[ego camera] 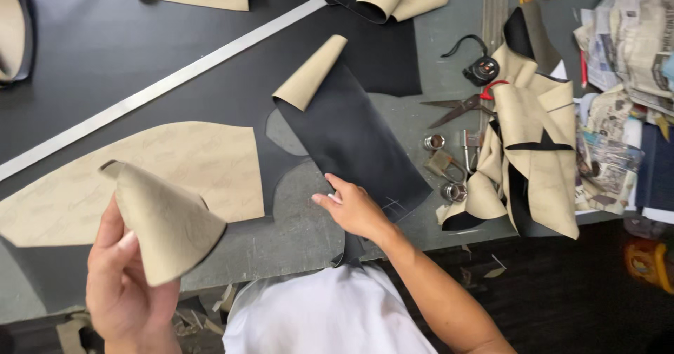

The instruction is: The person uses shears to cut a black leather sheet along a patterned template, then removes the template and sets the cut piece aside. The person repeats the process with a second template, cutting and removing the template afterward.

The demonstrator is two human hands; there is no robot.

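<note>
Left hand (130, 284) raised over near-left desk (295, 234) edge, grip pinching curled tan sheet (168, 220), cone tip pointing away. Right hand (354, 210) flat near the front edge, fingers spread, pressing black strip (351, 136). Strip's long axis slants toward far-left, tan end rolled. Scissors (460, 108) lie well right.

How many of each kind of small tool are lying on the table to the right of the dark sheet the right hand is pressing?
Scissors with a red-tied handle: 1
Black tape measure with a strap: 1
Small round metal cylinders: 2
Total: 4
Other small metal pieces lie between the cylinders, too unclear to name.
</note>
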